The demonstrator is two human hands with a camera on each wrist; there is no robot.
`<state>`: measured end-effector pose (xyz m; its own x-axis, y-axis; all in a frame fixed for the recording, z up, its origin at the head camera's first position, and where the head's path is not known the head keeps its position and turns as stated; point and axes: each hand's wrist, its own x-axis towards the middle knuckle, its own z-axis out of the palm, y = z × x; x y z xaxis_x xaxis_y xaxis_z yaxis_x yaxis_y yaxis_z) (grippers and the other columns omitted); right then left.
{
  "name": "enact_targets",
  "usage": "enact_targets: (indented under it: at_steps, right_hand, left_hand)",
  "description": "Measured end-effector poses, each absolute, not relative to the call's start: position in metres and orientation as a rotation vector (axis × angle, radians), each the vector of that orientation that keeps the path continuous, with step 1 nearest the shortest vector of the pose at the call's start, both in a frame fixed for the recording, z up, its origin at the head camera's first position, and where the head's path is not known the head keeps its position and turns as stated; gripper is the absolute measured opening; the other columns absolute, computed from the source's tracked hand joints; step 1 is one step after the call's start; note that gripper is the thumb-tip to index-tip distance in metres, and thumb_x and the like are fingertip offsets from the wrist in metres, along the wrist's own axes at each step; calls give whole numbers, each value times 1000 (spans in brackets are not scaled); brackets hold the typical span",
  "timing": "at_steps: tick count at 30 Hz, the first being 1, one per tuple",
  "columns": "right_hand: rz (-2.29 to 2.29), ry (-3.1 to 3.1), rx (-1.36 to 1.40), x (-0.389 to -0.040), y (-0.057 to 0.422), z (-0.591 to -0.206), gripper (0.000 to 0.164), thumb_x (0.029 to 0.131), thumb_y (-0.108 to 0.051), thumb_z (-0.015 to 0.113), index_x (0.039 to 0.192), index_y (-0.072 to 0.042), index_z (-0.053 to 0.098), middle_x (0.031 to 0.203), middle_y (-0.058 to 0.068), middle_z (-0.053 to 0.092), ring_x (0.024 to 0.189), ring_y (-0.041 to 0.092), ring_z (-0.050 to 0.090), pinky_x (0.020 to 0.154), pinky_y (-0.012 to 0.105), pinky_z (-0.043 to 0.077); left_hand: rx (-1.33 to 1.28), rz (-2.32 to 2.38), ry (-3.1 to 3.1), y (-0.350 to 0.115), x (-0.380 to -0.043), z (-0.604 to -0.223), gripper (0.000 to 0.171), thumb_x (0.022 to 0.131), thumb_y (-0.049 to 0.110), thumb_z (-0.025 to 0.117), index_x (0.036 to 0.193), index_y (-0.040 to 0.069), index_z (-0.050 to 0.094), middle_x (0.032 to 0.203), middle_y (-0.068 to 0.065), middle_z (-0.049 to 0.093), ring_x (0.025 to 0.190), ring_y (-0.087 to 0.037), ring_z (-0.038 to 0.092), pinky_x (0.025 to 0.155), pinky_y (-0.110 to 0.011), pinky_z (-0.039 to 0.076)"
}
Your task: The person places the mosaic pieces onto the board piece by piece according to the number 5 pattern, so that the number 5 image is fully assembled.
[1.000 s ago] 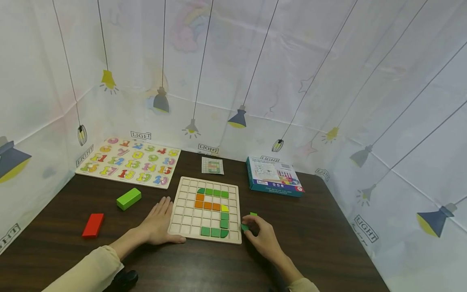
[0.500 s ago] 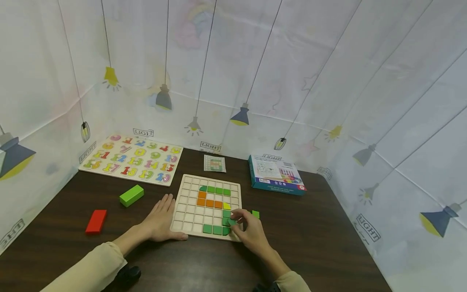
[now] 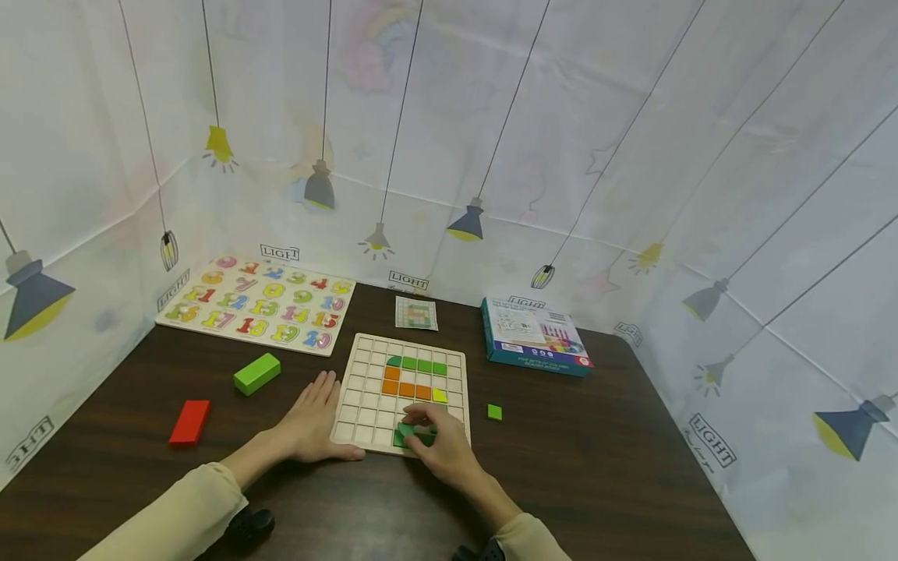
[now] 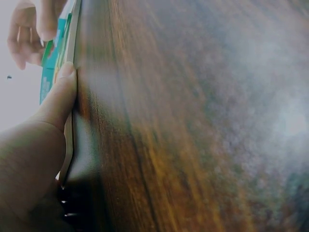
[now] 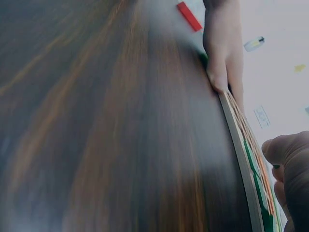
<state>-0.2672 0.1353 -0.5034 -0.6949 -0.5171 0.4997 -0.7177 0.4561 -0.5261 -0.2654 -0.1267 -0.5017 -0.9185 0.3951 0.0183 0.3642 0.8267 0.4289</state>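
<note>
A wooden grid board [image 3: 361,393] lies on the dark table, holding green tiles [image 3: 424,365], orange tiles [image 3: 407,390] and one yellow tile [image 3: 440,396]. My left hand [image 3: 309,425] rests with fingers extended against the board's left side, its thumb [image 4: 66,72] at the near edge. Between thumb and fingertips, my right hand [image 3: 443,446] pinches a small green tile [image 3: 405,429], tilted close over the near part of the board. That hand hides several tiles at the board's lower right. A lighter green square tile [image 3: 494,412] lies on the table right of the board.
Left of the board are a green block [image 3: 256,374] and a red block [image 3: 189,423]. Behind them lies a number puzzle board [image 3: 242,327]. A pattern card [image 3: 416,314] and a blue game box [image 3: 540,361] are at the back, before a printed curtain [image 3: 617,117].
My right hand has carried the green tile from beside the board's right edge leftward over its near rows. My left hand stays against the board. The view has shifted slightly.
</note>
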Motion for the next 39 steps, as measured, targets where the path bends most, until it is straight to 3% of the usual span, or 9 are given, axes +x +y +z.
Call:
enact_targets:
  at_steps: [12,25,39]
  right_hand:
    - [1034,-2466,1146,-267,109,-506,38,80,-2,73,115,-5,59,97,3,66,90,15,61,77,29,51]
    - [1002,-2567,1123,-270,104,-507,37,82,-5,71,117,-7,58,99,-1,64,90,10,59,77,20,50]
    - [1047,-2591,1109,-269,103,-505,37,82,-1,71,117,-6,58,98,0,65,89,11,60,78,22,50]
  left_hand:
    - [614,669,2931,-127,-265,-502,125,70,76,60,142,-17,18,149,-35,10,139,-46,6,109,-56,15]
    - [629,651,2941,-128,-265,-501,125,70,77,58,142,-17,19,149,-35,11,139,-46,6,109,-55,14]
    - [611,635,2932,-127,-266,-500,124,70,76,60,142,-17,18,149,-35,10,139,-46,6,109,-55,14]
